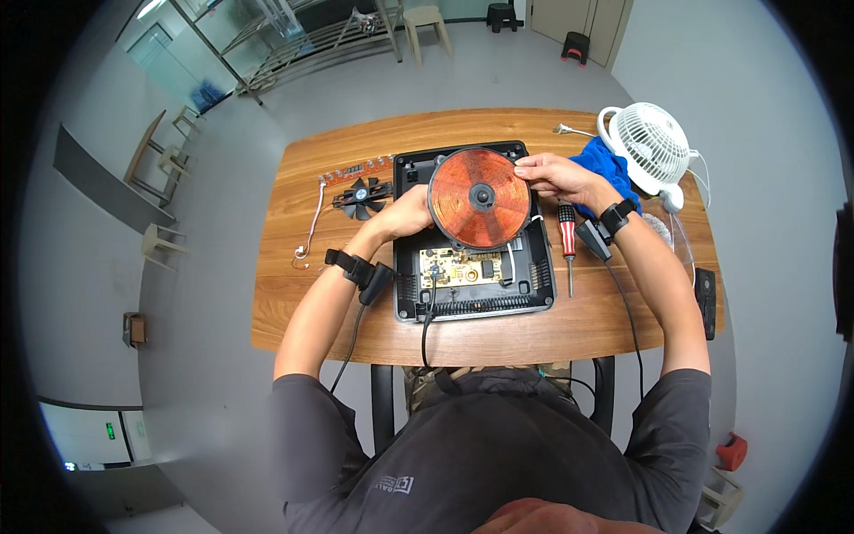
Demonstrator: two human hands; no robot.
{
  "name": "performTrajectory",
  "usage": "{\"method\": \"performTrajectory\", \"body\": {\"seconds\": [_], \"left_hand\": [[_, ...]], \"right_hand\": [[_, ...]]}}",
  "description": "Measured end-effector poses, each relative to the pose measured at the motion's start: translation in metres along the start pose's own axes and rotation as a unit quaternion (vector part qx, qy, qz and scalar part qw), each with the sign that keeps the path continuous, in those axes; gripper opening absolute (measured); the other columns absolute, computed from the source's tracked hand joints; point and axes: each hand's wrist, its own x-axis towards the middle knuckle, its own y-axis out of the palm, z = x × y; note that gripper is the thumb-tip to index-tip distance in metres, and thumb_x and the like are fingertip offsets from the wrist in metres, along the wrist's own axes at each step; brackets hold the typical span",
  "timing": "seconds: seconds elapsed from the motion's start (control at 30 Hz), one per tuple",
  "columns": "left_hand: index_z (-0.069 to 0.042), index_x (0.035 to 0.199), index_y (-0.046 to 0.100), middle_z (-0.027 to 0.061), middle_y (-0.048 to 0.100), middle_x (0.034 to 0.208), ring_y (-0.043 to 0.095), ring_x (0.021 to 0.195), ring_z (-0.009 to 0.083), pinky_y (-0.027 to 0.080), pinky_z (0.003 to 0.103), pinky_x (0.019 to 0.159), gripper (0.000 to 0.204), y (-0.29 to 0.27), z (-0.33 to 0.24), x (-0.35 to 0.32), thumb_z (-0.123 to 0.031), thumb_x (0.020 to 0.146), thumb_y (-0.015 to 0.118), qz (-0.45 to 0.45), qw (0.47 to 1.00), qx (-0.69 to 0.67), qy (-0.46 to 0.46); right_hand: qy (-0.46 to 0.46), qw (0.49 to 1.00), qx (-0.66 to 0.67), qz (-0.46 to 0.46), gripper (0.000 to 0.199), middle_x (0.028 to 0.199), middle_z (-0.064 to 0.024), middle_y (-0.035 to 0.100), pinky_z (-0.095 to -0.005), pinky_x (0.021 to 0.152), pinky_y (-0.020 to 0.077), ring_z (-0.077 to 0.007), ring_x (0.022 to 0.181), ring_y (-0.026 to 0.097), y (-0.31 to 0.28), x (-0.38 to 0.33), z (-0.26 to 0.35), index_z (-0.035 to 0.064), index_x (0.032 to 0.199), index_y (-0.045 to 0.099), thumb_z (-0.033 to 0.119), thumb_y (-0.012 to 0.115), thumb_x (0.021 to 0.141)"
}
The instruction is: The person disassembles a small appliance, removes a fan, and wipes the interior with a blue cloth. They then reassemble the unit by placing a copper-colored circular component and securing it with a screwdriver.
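Note:
A round copper induction coil (480, 222) with a dark centre is held over an open black induction cooker housing (409, 285). My right hand (559, 178) pinches the coil's upper right rim between thumb and fingers. At the coil's left edge is my left hand (407, 214), its fingers partly hidden behind the disc and closed on the rim. Below the coil, a tan circuit board (463, 267) sits in the housing's near half, with a white lead (510, 262) beside it. A black cable (427, 329) runs from the board over the housing's near edge.
Left of the housing lie a black cooling fan (360, 198) and a narrow strip board (356, 169) with white wires. To the right are a red-and-black screwdriver (567, 240), a blue cloth (614, 169), a white fan (649, 147) and a black case (705, 303) at the wooden table's edge.

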Motion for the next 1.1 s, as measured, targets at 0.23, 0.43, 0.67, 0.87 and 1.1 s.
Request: {"method": "performTrajectory", "body": {"seconds": [0.23,0.43,0.67,0.87,1.1], "left_hand": [[-0.004,0.148,0.043,0.0104,0.054,0.145,0.050,0.133,0.0193,0.037,0.035,0.115,0.066,0.002,-0.008,-0.003,-0.022,0.093,0.075,-0.051,0.992,-0.040,0.109],[-0.002,0.145,0.049,0.0095,0.060,0.139,0.056,0.122,0.0166,0.045,0.034,0.108,0.060,0.003,-0.007,0.006,-0.020,0.093,0.074,-0.029,0.991,-0.071,0.106],[0.002,0.126,0.062,0.0118,0.071,0.120,0.064,0.108,0.0167,0.052,0.035,0.096,0.042,0.002,0.020,0.014,-0.017,0.091,0.074,-0.064,0.986,0.136,0.072],[0.001,0.122,0.064,0.0135,0.071,0.118,0.065,0.108,0.0190,0.052,0.036,0.096,0.039,0.007,0.023,0.007,-0.021,0.091,0.074,-0.067,0.985,0.120,0.104],[0.000,0.123,0.064,0.0122,0.071,0.118,0.065,0.109,0.0201,0.052,0.036,0.097,0.041,0.008,0.036,0.014,-0.022,0.090,0.076,-0.064,0.990,0.015,0.128]], "right_hand": [[0.006,0.999,0.036,0.017,0.013,0.068,0.0132,0.039,-0.0185,0.041,0.0179,0.0008,0.047,0.025,0.002,0.006,-0.002,0.0166,0.090,0.058,0.018,0.063,0.102],[0.002,1.000,0.009,0.027,0.013,0.068,0.0133,0.038,-0.0184,0.043,0.0184,0.0008,0.048,0.025,0.012,0.003,0.002,0.0162,0.090,0.059,0.021,0.063,0.102],[0.003,1.000,0.000,0.027,0.013,0.068,0.0131,0.038,-0.0183,0.043,0.0191,0.0008,0.049,0.025,0.015,0.002,0.006,0.0151,0.091,0.059,0.021,0.063,0.102],[0.002,0.999,0.008,0.035,0.014,0.068,0.0127,0.040,-0.0183,0.043,0.0199,0.0006,0.049,0.025,0.013,0.006,0.003,0.0142,0.091,0.059,0.021,0.062,0.102],[0.000,0.999,0.003,0.048,0.011,0.069,0.0129,0.040,-0.0183,0.044,0.0199,0.0010,0.049,0.026,0.013,0.014,-0.002,0.0142,0.092,0.060,0.019,0.062,0.102]]}}
